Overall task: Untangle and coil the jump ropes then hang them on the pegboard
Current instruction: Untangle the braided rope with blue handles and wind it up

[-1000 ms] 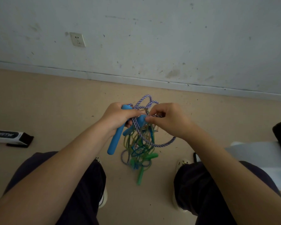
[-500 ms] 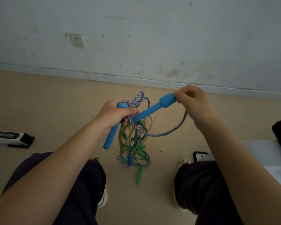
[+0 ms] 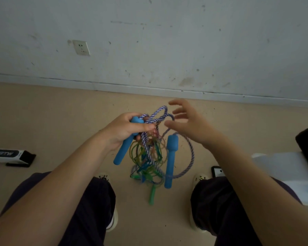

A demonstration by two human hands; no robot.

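Observation:
My left hand grips one blue handle of a blue-and-white braided jump rope, together with a bunch of tangled cords. The second blue handle hangs free below, blurred, on a loop of braided rope. A tangle of thin green and yellowish ropes dangles under my left hand, with a green handle at the bottom. My right hand hovers just right of the rope loops with fingers spread and holds nothing. No pegboard is in view.
I sit facing a white wall with a socket. My knees and shoes frame the beige floor. A black-and-white box lies at the left. A phone and a white sheet lie at the right.
My right hand let go of the second blue handle, which dropped and now hangs beside the tangle. That hand opened and moved back toward the rope loops. My left hand keeps its grip.

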